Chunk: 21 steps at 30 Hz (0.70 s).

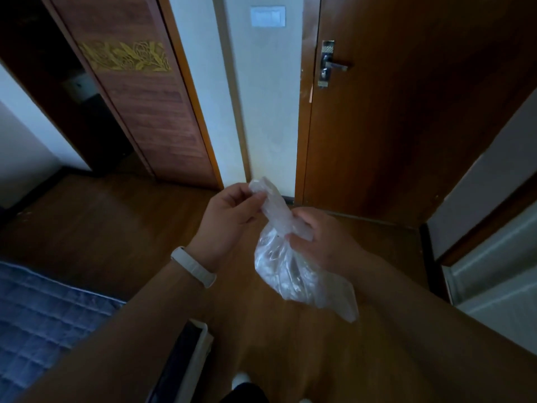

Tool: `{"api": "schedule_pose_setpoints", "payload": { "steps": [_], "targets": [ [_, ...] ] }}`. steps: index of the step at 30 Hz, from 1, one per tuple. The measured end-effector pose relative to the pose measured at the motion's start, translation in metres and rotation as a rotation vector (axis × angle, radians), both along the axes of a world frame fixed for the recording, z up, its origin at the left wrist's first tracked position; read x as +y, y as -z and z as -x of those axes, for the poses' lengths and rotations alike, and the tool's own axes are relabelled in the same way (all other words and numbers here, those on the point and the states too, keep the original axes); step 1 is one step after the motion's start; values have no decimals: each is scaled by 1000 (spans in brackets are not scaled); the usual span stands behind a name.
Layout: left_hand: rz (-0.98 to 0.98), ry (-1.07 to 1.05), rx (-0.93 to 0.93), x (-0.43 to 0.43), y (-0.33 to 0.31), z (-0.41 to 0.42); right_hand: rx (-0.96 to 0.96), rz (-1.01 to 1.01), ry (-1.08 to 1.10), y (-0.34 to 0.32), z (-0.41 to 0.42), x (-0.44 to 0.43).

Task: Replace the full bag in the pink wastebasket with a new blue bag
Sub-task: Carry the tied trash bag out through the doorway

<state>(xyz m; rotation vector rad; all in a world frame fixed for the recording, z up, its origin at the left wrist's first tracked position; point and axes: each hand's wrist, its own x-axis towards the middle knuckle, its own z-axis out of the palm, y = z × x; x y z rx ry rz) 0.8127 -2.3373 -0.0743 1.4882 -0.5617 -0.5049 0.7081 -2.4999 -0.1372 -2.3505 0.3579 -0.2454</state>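
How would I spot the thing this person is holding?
Find the brown door with the metal handle. In front of it, above the wooden floor, the left hand and right hand grip a plastic bag by its twisted neck. It is the only see-through, crinkled thing.

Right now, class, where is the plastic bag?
In the head view, the plastic bag hangs at centre, gripped by the left hand and right hand, above the wooden floor.

Clear bag (286,269), white wristband (193,266), brown door (406,117), blue quilted blanket (37,315)
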Motion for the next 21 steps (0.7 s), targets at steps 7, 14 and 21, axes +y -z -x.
{"api": "schedule_pose_setpoints", "payload": {
  "steps": [7, 14, 21],
  "targets": [
    [25, 13, 43, -43, 24, -112, 35, 16, 22, 18, -112, -43],
    [30, 45, 148, -87, 44, -260, 130, 66, 76, 17, -249, -78],
    [43, 137, 222, -130, 38, -375, 102, -6, 141, 12, -351, -108]
  ]
}}
